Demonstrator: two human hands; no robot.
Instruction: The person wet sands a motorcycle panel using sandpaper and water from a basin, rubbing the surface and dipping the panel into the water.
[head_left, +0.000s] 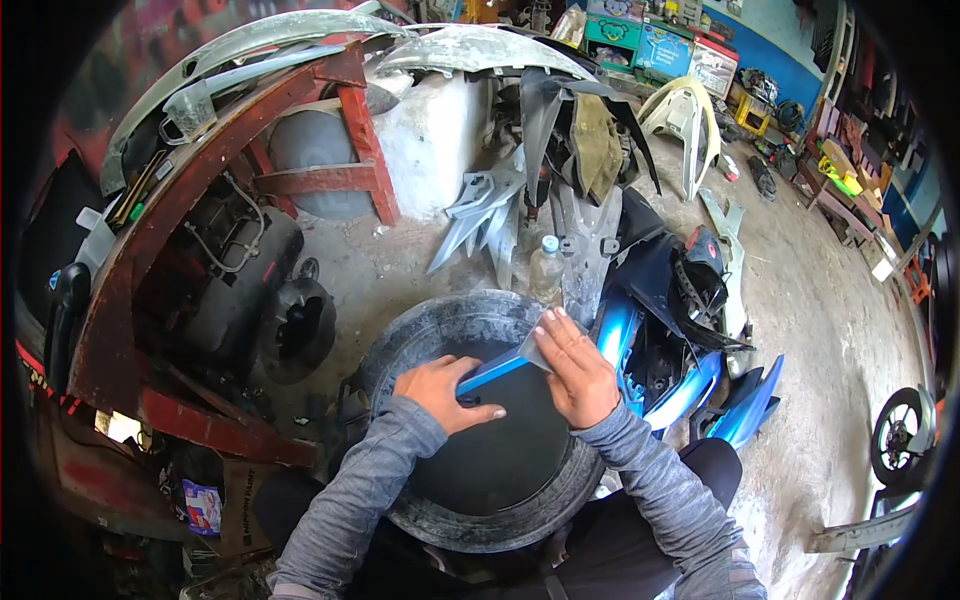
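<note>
My left hand (440,393) grips a narrow blue plastic panel (494,371) near its lower end, over a round dark tub (548,527) of murky water (480,445). At the panel's upper end, my right hand (577,372) presses a thin greyish sheet (534,350) that looks like sandpaper against it. The fingers of that hand lie straight and close together over the sheet. Part of the panel is hidden behind both hands.
A clear bottle (546,270) stands just beyond the tub. Blue motorcycle fairings (682,390) lie to the right on the concrete floor. At left stands a red wooden bench (190,170) with grey body panels on top. A wheel (897,436) is at far right.
</note>
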